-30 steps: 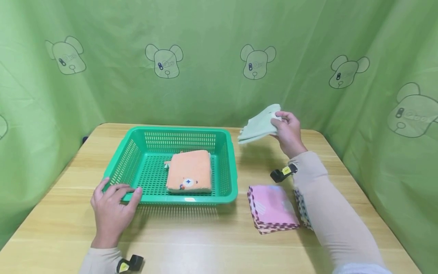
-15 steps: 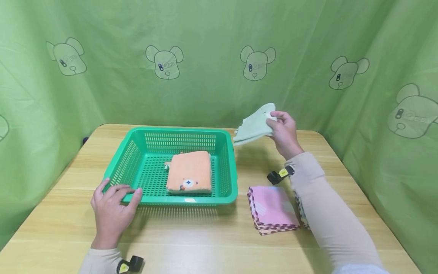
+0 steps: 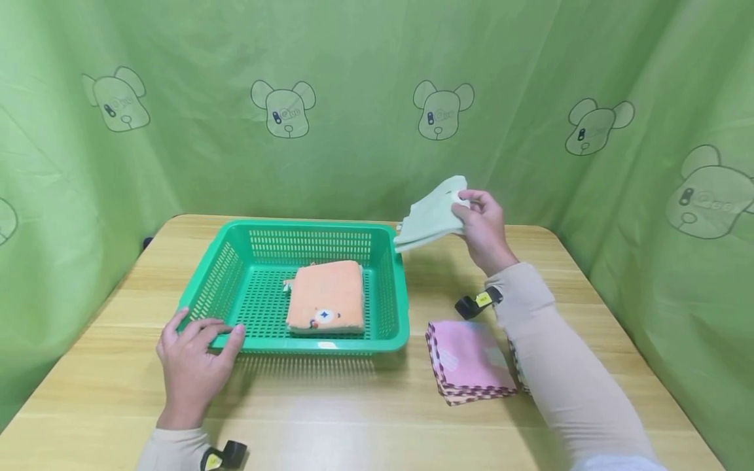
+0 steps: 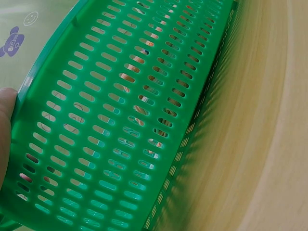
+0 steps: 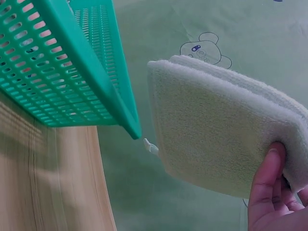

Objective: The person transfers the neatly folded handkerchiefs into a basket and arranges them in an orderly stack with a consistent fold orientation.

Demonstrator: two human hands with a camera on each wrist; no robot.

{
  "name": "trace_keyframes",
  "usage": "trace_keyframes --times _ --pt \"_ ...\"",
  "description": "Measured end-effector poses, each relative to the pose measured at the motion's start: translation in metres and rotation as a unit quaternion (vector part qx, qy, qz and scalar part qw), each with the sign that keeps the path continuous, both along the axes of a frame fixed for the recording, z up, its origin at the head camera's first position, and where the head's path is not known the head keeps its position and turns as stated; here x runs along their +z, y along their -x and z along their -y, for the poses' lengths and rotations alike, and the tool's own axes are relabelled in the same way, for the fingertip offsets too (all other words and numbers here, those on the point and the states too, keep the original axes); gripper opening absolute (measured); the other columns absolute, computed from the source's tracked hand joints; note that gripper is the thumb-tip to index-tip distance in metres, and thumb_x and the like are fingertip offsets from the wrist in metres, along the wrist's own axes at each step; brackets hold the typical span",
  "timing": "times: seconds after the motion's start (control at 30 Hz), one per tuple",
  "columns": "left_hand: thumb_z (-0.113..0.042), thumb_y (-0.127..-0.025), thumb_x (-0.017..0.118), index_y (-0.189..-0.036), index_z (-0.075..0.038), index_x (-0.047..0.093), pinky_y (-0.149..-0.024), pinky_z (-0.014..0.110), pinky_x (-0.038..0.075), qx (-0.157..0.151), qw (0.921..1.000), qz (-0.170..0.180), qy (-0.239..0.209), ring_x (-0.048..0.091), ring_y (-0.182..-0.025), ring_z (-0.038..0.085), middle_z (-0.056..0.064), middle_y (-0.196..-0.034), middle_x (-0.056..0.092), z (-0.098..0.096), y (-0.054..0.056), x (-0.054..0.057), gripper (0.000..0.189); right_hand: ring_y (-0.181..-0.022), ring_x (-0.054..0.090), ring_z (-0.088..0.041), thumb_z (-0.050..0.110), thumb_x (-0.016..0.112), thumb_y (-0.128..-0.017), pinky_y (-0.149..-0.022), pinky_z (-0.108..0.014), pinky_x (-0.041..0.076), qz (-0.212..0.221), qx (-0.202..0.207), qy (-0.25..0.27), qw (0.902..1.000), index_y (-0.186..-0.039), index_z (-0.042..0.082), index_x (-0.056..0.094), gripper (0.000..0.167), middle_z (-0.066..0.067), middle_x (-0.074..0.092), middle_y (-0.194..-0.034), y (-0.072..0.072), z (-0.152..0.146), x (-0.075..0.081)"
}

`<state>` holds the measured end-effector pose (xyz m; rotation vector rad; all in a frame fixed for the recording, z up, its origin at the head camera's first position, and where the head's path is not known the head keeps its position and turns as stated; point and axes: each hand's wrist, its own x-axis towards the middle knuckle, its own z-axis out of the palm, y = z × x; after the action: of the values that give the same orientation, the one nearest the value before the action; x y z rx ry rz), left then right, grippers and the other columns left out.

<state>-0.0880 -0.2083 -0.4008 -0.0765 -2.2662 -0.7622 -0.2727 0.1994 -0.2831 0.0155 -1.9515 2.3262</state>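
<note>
My right hand (image 3: 486, 229) pinches a folded pale green towel (image 3: 432, 212) by its right end, thumb on one face. The towel hangs tilted in the air, its left tip at the far right corner of the green plastic basket (image 3: 402, 288). In the right wrist view, the terry towel (image 5: 207, 125) shows a small loop and stays apart from the basket. My left hand (image 3: 194, 366) holds the basket's front left corner, fingers over the rim and thumb along it. Inside the basket lies a folded orange towel (image 3: 326, 294) with an embroidered bear, on something paler.
A folded pink cloth (image 3: 471, 356) with a checked edge lies right of the basket on the wooden table (image 3: 330, 418). Another patterned cloth (image 3: 520, 366) is mostly hidden under my right forearm. A green curtain (image 3: 365, 163) with bear-head prints hangs behind the table.
My right hand has carried the pale green towel left, closer to the basket's far right corner. The left hand and the basket have stayed in place.
</note>
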Motion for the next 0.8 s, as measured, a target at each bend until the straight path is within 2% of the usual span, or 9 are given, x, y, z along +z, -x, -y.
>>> trace_keyframes --times 0.27,0.8 --pt "-0.036 -0.081 0.065 -0.076 -0.003 0.072 -0.096 0.068 0.023 0.0 1.0 0.001 0.002 0.04 -0.124 0.047 0.018 -0.089 0.07 0.0 -0.001 0.0 0.034 -0.093 0.062 -0.019 -0.005 0.051 -0.093 -0.08 -0.025 0.054 -0.007 0.01 -0.003 0.9999 -0.11 0.006 0.048 0.021 -0.013 0.052 -0.117 -0.002 0.007 0.001" --pt "-0.036 -0.081 0.066 -0.077 -0.004 0.072 -0.097 0.068 0.021 0.001 1.0 0.007 -0.002 0.039 -0.125 0.046 0.018 -0.091 0.07 0.0 -0.001 0.0 0.033 -0.087 0.061 -0.017 -0.006 0.051 -0.093 -0.075 -0.023 0.055 -0.015 0.017 -0.006 0.9997 -0.106 0.009 0.05 0.02 -0.011 0.053 -0.112 -0.005 0.018 0.003"
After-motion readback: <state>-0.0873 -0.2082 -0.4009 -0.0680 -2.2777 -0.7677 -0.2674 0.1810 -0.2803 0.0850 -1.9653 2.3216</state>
